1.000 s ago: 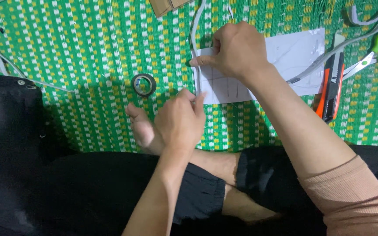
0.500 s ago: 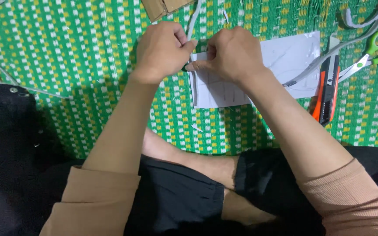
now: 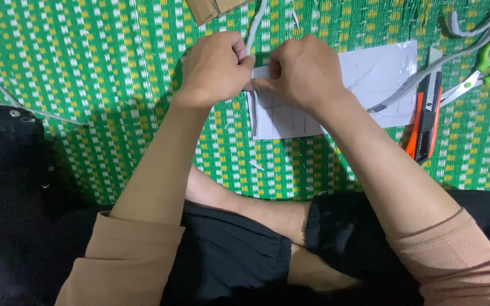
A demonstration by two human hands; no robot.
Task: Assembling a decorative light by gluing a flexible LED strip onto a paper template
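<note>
Grey strip [image 3: 259,72]: a narrow, pale band pinched between your two hands at the far middle of the green woven mat [image 3: 86,68]. What shows of it runs left to right between your fingertips, over the upper left corner of the white paper sheet [image 3: 381,73] on the mat. A thin grey cord [image 3: 256,22] runs away from the hands toward the far edge; whether it is one piece with the strip cannot be told.

Your left hand [image 3: 214,68] is curled into a loose fist, thumb and fingers closed on the strip's left end. Your right hand [image 3: 301,71] is bent over the right end, fingertips pressed down on it; most of the strip is hidden beneath this hand. The hands touch, or nearly touch, so neither is nearer to the strip than the other, and it lies directly under both.

To the right of the sheet lies an orange and black utility knife [image 3: 423,122], its long axis running near to far. Beyond it, at the far right, are green-handled scissors [image 3: 486,71] and another grey cord [image 3: 477,22]. A piece of brown cardboard [image 3: 214,7] sits at the far edge. Your crossed legs in black shorts [image 3: 228,255] fill the near side.
</note>
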